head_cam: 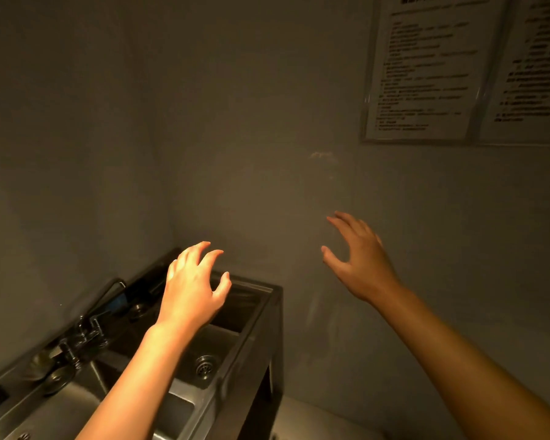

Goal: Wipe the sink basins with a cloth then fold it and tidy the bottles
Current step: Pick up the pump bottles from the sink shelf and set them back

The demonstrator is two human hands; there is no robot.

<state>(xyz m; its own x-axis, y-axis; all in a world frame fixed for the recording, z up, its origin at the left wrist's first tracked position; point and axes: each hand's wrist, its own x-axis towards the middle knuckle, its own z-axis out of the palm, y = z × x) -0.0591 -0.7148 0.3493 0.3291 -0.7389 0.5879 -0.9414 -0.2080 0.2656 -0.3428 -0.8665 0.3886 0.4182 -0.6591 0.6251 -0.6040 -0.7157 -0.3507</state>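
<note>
A stainless steel sink unit (pixel 267 315) with several basins runs along the left wall at the lower left. The middle basin shows a round drain (pixel 205 366). My left hand (pixel 192 287) hovers above the far basins, fingers spread and holding nothing. My right hand (pixel 359 258) is raised in front of the bare wall, to the right of the sink, fingers apart and empty. No cloth shows in either hand. A dark blue item (pixel 118 302) lies at the back of the sink; what it is I cannot tell.
A faucet with handles (pixel 83 331) stands on the sink's back ledge by the left wall. Framed printed notices (pixel 426 68) hang on the wall at the upper right. A pale object (pixel 311 420) sits low, right of the sink frame. The room is dim.
</note>
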